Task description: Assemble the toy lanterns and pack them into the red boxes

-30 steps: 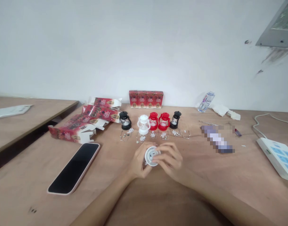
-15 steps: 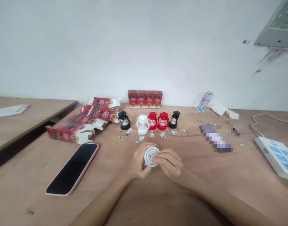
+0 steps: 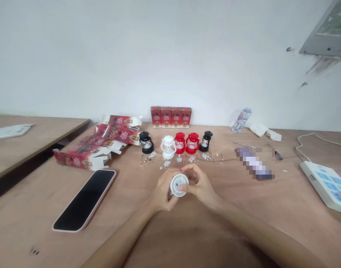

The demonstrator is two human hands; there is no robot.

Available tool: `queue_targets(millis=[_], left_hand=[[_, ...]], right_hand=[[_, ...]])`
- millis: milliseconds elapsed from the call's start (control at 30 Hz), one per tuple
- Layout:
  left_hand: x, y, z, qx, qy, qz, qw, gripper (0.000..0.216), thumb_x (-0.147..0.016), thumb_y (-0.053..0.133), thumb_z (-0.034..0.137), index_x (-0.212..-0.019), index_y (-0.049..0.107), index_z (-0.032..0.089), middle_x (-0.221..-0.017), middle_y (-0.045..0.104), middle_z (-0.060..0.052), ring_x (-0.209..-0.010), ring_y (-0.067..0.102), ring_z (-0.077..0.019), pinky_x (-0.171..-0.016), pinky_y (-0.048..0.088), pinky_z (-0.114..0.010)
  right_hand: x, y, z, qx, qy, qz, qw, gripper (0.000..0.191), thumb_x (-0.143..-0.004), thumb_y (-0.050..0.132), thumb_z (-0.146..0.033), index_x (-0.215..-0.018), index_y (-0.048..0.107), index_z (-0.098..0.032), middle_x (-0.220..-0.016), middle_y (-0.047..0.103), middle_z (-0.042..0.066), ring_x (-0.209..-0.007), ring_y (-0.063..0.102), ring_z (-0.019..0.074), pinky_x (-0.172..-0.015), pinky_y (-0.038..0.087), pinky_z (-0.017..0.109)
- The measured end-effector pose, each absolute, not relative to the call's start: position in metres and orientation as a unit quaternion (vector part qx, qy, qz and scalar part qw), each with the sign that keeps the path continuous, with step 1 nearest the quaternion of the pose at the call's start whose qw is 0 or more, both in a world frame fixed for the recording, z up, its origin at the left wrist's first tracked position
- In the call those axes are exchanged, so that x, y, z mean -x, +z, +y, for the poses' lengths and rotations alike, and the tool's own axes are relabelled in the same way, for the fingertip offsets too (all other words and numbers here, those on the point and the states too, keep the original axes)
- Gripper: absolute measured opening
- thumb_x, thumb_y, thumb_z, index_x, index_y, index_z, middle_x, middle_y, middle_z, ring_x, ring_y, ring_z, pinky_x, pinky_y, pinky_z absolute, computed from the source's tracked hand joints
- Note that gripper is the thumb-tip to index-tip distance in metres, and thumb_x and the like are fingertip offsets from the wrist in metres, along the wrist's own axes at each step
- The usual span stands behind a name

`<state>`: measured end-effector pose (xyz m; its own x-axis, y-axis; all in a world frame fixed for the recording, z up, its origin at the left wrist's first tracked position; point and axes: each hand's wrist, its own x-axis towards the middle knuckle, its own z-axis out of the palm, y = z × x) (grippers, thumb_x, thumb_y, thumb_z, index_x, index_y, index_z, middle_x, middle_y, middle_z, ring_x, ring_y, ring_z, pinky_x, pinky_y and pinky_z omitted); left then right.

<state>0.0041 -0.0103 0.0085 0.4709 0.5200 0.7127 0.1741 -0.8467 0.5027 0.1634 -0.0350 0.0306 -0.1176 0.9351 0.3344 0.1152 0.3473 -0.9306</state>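
Observation:
A white miniature lantern (image 3: 174,189) is held with its round base facing me. My left hand (image 3: 162,191) is wrapped around its side. With the thumb pressed on the base and the fingers curled by the rim, my right hand (image 3: 200,186) grips it from the right. A small dark slot shows in the base; the lantern's top is hidden. Beyond my hands stand another white lantern (image 3: 168,147), two red lanterns (image 3: 192,143) and two black lanterns (image 3: 146,143). Wire handles (image 3: 218,158) and small white and round pieces lie in front of them.
Opened red boxes (image 3: 75,156) are heaped at left, and several closed red boxes (image 3: 171,117) stand by the wall. A phone (image 3: 85,201) lies at left. On the right are a pixelated purple thing (image 3: 255,163), a bottle (image 3: 242,120), tissues (image 3: 259,129) and a power strip (image 3: 325,184).
My right hand's fingers have moved from the base up to the rim, and its thumb now presses on the base. The left hand keeps its hold.

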Motion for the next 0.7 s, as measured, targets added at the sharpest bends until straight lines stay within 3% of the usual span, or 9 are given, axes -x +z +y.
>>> queue_targets(millis=[100,233,333,533,700], left_hand=[[-0.005,0.008,-0.009,-0.845,0.463,0.205,0.173,0.04,-0.07,0.048,0.019,-0.111,0.047,0.017,-0.102,0.057,-0.012,-0.097,0.056,-0.0271,-0.081,0.047,-0.043],[-0.005,0.007,-0.007,-0.834,0.478,0.229,0.152,0.039,-0.072,0.047,0.019,-0.111,0.046,0.017,-0.102,0.057,-0.012,-0.094,0.056,-0.0262,-0.08,0.046,-0.042],[-0.004,0.007,-0.008,-0.835,0.477,0.23,0.147,0.037,-0.072,0.047,0.019,-0.109,0.047,0.017,-0.1,0.057,-0.011,-0.091,0.056,-0.025,-0.078,0.047,-0.04],[-0.007,0.008,-0.011,-0.843,0.474,0.212,0.14,0.04,-0.071,0.045,0.018,-0.11,0.045,0.016,-0.1,0.055,-0.011,-0.091,0.055,-0.025,-0.077,0.048,-0.041],[-0.007,0.003,-0.009,-0.845,0.477,0.208,0.125,0.05,-0.063,0.043,0.016,-0.114,0.044,0.017,-0.102,0.055,-0.011,-0.093,0.055,-0.0256,-0.079,0.048,-0.043]], right_hand=[[-0.161,0.025,-0.035,0.398,0.421,-0.617,0.532,0.032,-0.067,0.075,-0.032,-0.088,0.054,-0.02,-0.093,0.064,0.004,-0.075,0.063,0.0154,-0.067,0.052,0.028],[-0.159,0.024,-0.043,0.388,0.236,-0.693,0.56,0.005,-0.08,0.062,-0.022,-0.085,0.063,-0.021,-0.104,0.058,0.007,-0.094,0.059,0.0192,-0.08,0.05,0.035],[-0.158,0.026,-0.046,0.368,0.177,-0.734,0.543,0.012,-0.084,0.056,-0.017,-0.086,0.066,-0.023,-0.102,0.057,0.007,-0.094,0.059,0.0186,-0.083,0.05,0.036],[-0.157,0.026,-0.044,0.375,0.205,-0.714,0.555,0.007,-0.082,0.06,-0.021,-0.077,0.065,-0.02,-0.092,0.054,0.005,-0.088,0.059,0.0172,-0.077,0.05,0.032],[-0.152,0.023,-0.047,0.392,0.195,-0.703,0.56,0.011,-0.081,0.053,-0.015,-0.075,0.061,-0.02,-0.09,0.051,0.004,-0.087,0.057,0.0163,-0.077,0.049,0.03]])
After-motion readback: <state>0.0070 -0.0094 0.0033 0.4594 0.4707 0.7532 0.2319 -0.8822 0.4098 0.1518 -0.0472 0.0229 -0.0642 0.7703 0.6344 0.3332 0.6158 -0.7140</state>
